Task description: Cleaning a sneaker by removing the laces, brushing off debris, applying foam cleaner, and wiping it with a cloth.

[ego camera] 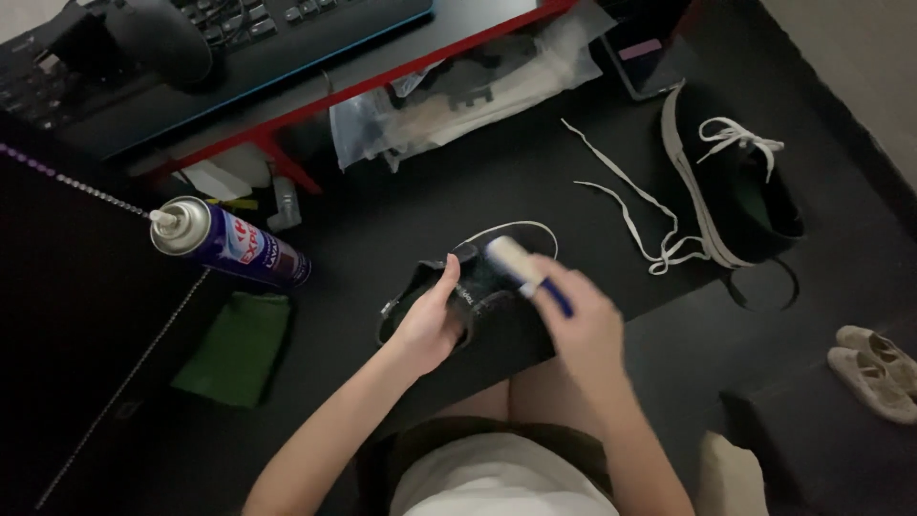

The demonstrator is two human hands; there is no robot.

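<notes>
Fingers of the left hand are curled around the heel end of a black shoe, thumb up along its side, gripping it just above the lap. Those of the right hand are closed around the blue handle of a brush, whose pale head lies against the shoe's top edge; the hand is blurred. A thin white rim shows along the far edge of the shoe. Both forearms come up from the bottom of the view, over bare knees and a white shirt.

Left of the hands, a folded green cloth lies on the black floor mat, well apart from the shoe, with open mat between them. Beyond it a spray can lies tilted, nozzle pointing to the upper left. To the right, a loose white lace trails across the mat toward a second black shoe, which lies near the mat's right side with its own lace untied. A pair of pale sandals sits at the right edge, clear of everything.

Farther off, crumpled clear plastic bags lie under the red edge of a desk, and on top are a keyboard and a dark mouse.
</notes>
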